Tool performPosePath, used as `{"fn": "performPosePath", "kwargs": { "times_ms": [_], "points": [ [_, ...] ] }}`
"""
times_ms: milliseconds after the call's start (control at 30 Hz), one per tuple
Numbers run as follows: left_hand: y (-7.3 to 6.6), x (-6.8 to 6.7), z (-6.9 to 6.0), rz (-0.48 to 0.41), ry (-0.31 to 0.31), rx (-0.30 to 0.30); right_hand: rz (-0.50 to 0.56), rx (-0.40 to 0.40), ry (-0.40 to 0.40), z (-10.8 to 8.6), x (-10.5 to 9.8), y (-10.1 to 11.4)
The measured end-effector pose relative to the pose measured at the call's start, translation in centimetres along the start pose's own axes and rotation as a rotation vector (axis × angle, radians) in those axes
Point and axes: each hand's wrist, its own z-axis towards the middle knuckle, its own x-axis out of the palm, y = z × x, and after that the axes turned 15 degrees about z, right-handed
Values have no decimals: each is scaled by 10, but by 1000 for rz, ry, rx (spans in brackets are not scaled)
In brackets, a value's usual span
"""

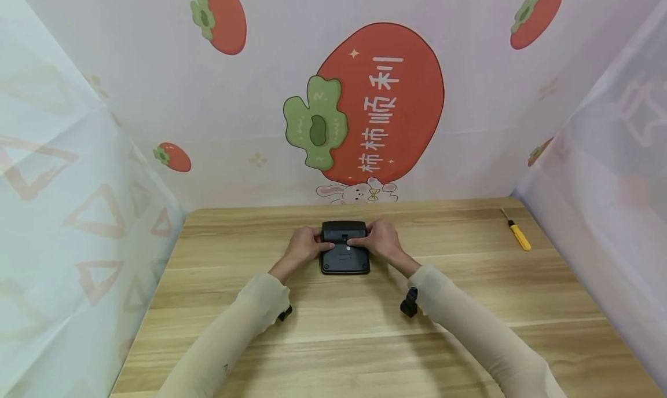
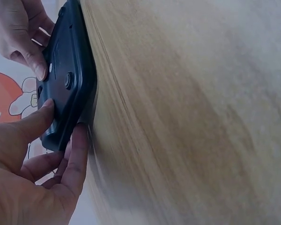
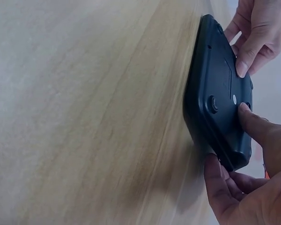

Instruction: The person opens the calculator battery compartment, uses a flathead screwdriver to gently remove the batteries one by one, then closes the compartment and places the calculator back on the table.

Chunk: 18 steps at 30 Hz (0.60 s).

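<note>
A black desk calculator [image 1: 345, 259] is underside up near the back of the table, its round rubber feet showing. My left hand [image 1: 303, 244] grips its left side, thumb on the back face and fingers curled beneath. On the opposite side, my right hand [image 1: 383, 240] holds it the same way, the thumb beside a small battery-cover latch [image 1: 344, 236]. Both wrist views show the calculator [image 2: 77, 61] [image 3: 215, 84] tilted, with fingers between it and the tabletop. Its keys and screen face down, hidden. Whether its lower edge touches the wood I cannot tell.
A screwdriver [image 1: 519, 236] with a yellow handle lies at the right rear of the wooden table [image 1: 333, 351]. Behind the table rises a wall sheet [image 1: 260, 97] printed with red fruit, and pale sheets flank both sides.
</note>
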Motion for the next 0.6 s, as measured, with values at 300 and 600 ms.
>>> {"fn": "performPosePath", "kwargs": {
  "times_ms": [300, 600],
  "points": [
    [-1, 4, 0, 85, -45, 18, -30, -30, -10, -3, 1, -5],
    [0, 6, -1, 88, -66, 54, -23, -34, -24, -6, 2, -6]
  ]
}}
